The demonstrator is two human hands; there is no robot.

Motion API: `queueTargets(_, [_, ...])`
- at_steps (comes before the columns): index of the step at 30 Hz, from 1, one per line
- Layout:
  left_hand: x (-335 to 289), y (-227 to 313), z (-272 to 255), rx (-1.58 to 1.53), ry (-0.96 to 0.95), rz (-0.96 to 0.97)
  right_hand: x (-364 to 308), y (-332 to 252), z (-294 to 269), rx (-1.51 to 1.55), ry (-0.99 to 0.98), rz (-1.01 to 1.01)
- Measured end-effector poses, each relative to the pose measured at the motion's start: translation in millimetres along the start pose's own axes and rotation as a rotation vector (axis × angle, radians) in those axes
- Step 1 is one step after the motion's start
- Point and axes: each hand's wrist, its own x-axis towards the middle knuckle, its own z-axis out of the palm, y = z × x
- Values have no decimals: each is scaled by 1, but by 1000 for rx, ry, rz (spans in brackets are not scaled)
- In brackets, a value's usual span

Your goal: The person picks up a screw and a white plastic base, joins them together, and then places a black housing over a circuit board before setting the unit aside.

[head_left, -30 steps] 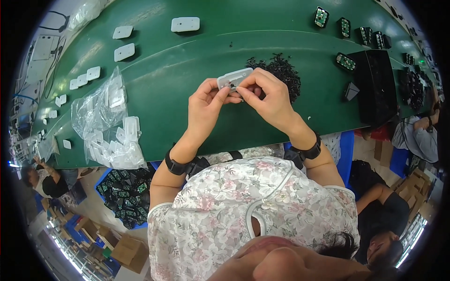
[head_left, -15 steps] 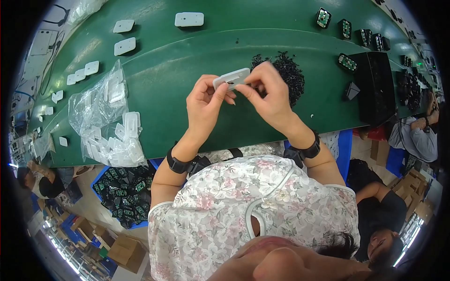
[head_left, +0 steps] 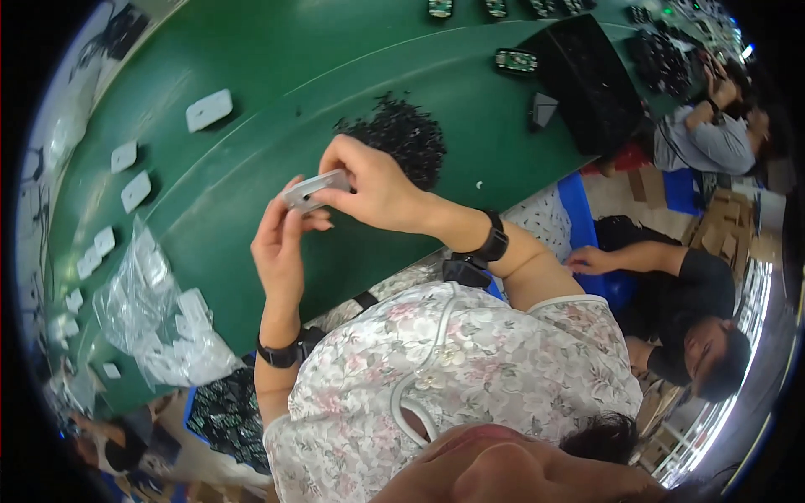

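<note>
A white plastic cover (head_left: 317, 189), a small rounded rectangle with a dark spot on its face, is held tilted above the green table. My left hand (head_left: 281, 239) grips its lower left end between thumb and fingers. Pinching its upper right end is my right hand (head_left: 373, 186), the thumb pressed on the face near the dark spot. Whether a small part sits under that thumb is hidden. Just beyond my right hand lies a heap of small black parts (head_left: 407, 138). Several more white covers (head_left: 210, 110) lie apart on the table to the left.
A clear plastic bag (head_left: 138, 289) with more white covers lies at left. At right stand a black box (head_left: 579, 84), a grey wedge-shaped piece (head_left: 542, 111) and circuit boards in black housings (head_left: 515, 61). A blue bin of boards (head_left: 222, 423) is below the table edge. Other people sit nearby.
The whole view has turned, so the table slants and both hands appear further left. My right thumb has moved onto the cover's face; my left hand still holds its other end.
</note>
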Motion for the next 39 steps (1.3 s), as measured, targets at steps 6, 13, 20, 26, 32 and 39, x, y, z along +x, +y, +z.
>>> queueTargets(6, [21,-20,-51,68,152,71,10,8,-65,-113,119,-70])
queueTargets(13, [42,-10,-136,794,146,-23,12,75,-223,-1805,18,101])
queueTargets(20, [12,-3,-91,1384,399,168,30,49,-180,-918,16,119])
queueTargets(26, [0,-25,-72,1359,345,500,74,23,-62,-852,69,-454])
queueTargets(32, [-1,-21,-65,1163,275,512,91,27,9,-948,-109,-590])
queueTargets(39, [-4,-15,-64,1123,294,459,88,14,8,-687,-259,-484])
